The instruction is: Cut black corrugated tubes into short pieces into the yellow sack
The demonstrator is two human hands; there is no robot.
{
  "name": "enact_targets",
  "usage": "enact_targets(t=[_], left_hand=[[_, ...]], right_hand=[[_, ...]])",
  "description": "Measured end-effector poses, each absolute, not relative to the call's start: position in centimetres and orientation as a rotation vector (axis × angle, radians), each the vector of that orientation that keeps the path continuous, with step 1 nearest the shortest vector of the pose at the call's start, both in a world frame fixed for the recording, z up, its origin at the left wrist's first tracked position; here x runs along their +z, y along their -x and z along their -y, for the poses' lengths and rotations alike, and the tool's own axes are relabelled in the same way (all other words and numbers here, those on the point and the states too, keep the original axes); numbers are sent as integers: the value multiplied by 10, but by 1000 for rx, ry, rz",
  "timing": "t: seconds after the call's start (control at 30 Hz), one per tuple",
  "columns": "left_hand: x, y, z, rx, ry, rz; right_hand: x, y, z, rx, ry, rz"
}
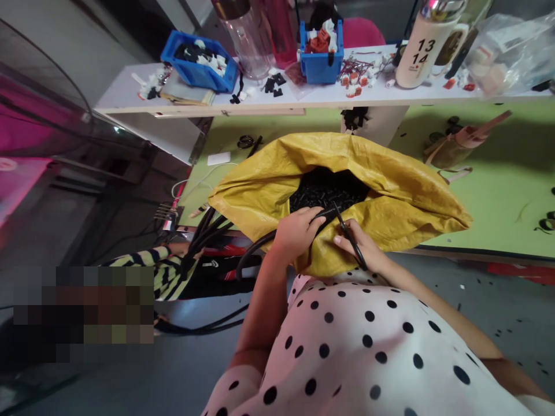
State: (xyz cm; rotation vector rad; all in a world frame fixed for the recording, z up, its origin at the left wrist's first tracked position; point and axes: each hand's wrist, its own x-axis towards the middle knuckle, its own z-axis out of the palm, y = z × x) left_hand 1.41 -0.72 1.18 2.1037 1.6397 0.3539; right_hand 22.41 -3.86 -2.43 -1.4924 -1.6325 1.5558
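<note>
My left hand (297, 234) is closed around a black corrugated tube (325, 215), whose free end points over the mouth of a yellow woven sack (381, 167). The tube's long part trails off behind my left wrist. In my right hand (362, 245) is a pair of black-handled scissors (346, 228), with the blades near the tube's end. Whether the blades touch the tube I cannot tell. Many short black tube pieces (321, 193) lie inside the sack, which spreads open over the table edge in front of me.
A white shelf (277, 107) runs across the back, bearing blue bins (321, 66), a cream bottle (418, 55) and small connectors. A pink holder (459, 144) stands on the green table (498, 190). On the left, another person in a striped sleeve (173, 274) is near several black tubes (203, 231).
</note>
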Motion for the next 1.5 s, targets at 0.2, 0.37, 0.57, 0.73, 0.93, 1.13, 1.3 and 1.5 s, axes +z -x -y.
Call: enact_targets(t=[0.2,0.37,0.57,0.73,0.93,1.13,1.3,1.5], left_hand=[[12,-15,5,347,-2103,-1662],[10,-12,4,308,-2149,-1632],[8,-9,0,207,-2151,-1614],[-1,-10,-2,126,-2101,-1645],[-4,-10,-2,92,-2056,-1636],[-1,-11,-1,210,-2023,-1713],[1,-13,2,266,-2058,-1685],[-1,-18,5,232,-2103,-1631]], right_hand=[[-25,-224,38,1539,1478,1612],[-29,-222,37,1505,1495,1620],[-41,-218,42,1516,1506,1528],[-50,-216,47,1535,1481,1503],[-64,-218,47,1464,1467,1510],[-54,-226,49,1577,1462,1529],[-36,-226,48,1588,1465,1692],[-35,-223,45,1562,1495,1716]])
